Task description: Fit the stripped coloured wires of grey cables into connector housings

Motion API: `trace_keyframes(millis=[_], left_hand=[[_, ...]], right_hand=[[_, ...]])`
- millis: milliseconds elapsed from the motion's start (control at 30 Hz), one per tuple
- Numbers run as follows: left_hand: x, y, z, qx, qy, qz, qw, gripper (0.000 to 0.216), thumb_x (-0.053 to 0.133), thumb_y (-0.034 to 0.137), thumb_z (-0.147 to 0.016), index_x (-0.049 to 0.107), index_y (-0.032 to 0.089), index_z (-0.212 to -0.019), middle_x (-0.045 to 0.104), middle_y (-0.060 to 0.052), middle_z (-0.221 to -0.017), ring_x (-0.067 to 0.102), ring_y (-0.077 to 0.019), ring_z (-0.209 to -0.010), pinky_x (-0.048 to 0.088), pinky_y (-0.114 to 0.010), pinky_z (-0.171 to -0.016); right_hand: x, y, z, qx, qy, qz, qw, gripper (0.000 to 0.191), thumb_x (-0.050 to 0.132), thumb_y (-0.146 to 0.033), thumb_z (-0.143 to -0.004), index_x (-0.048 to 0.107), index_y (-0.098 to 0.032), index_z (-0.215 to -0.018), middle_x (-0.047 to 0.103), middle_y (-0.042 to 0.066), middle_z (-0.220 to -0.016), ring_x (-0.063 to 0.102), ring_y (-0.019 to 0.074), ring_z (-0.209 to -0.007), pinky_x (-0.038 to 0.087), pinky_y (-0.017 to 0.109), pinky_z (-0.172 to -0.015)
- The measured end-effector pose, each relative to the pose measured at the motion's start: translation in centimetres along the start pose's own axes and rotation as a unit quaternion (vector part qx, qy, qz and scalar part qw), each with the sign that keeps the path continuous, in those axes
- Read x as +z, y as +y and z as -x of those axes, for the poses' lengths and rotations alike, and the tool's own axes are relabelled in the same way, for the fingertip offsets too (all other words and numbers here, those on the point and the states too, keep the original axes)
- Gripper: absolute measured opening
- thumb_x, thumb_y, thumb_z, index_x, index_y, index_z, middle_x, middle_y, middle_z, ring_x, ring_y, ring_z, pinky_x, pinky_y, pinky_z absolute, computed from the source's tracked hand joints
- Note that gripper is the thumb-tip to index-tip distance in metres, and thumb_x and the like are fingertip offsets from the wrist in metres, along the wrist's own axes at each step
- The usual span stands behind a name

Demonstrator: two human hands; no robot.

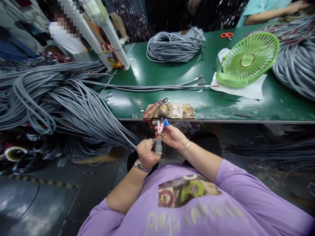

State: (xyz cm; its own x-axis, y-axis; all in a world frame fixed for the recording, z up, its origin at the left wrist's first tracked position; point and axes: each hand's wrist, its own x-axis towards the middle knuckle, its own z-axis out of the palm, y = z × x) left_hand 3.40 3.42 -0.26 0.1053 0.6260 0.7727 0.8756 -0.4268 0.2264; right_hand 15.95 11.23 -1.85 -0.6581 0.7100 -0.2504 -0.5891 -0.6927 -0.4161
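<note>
My left hand (147, 153), a metal watch at its wrist, is closed around the end of a grey cable. Thin orange and green wires (158, 135) stick up above the fist. A grey knitted-looking sleeve (158, 146) with a yellowish rim sits at the thumb side; it seems to cover the thumb. Just above, my right hand (172, 136) pinches a small pink clip-like tool (160, 126) close to the wire tips. One right fingertip wears a blue cover (166, 122). Whether the tool touches the wires I cannot tell.
A taped wooden block (180, 111) with red and black leads lies at the edge of the green table (137, 72). Grey cables (81, 105) heap at left. Behind are a cable coil (174, 46), green fan (248, 60) and orange-handled scissors (226, 35). A co-worker's arm (268, 15) is far right.
</note>
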Motion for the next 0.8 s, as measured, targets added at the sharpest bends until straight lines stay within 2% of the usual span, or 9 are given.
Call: trace_keyframes(millis=[167, 500, 800], left_hand=[[0.3, -0.1, 0.3, -0.073, -0.016, -0.002, 0.997, 0.022, 0.054, 0.030, -0.081, 0.058, 0.020, -0.061, 0.057, -0.001, -0.049, 0.055, -0.0146, -0.048, 0.042, -0.026, -0.053], [0.8, 0.4, 0.5, -0.043, -0.032, 0.022, 0.998, 0.020, 0.053, 0.025, -0.077, 0.054, 0.020, -0.058, 0.055, -0.001, -0.047, 0.052, -0.0141, -0.045, 0.040, -0.026, -0.050], [0.3, -0.2, 0.5, -0.107, -0.031, 0.033, 0.993, 0.020, 0.053, 0.027, -0.081, 0.061, 0.018, -0.065, 0.060, -0.002, -0.051, 0.057, -0.0141, -0.047, 0.042, -0.025, -0.050]], right_hand=[[0.1, 0.3, -0.2, -0.001, 0.005, -0.020, 1.000, 0.033, 0.056, -0.048, -0.090, 0.065, -0.017, -0.081, 0.066, 0.001, -0.074, 0.055, 0.0091, -0.061, 0.047, 0.022, -0.062], [1.1, 0.4, -0.1, -0.008, 0.030, -0.052, 0.998, 0.032, 0.054, -0.043, -0.093, 0.064, -0.015, -0.079, 0.066, 0.001, -0.071, 0.054, 0.0096, -0.058, 0.048, 0.022, -0.058], [0.6, 0.8, -0.3, -0.023, 0.018, -0.053, 0.998, 0.031, 0.056, -0.044, -0.091, 0.064, -0.016, -0.080, 0.065, 0.001, -0.070, 0.055, 0.0102, -0.062, 0.046, 0.022, -0.060]])
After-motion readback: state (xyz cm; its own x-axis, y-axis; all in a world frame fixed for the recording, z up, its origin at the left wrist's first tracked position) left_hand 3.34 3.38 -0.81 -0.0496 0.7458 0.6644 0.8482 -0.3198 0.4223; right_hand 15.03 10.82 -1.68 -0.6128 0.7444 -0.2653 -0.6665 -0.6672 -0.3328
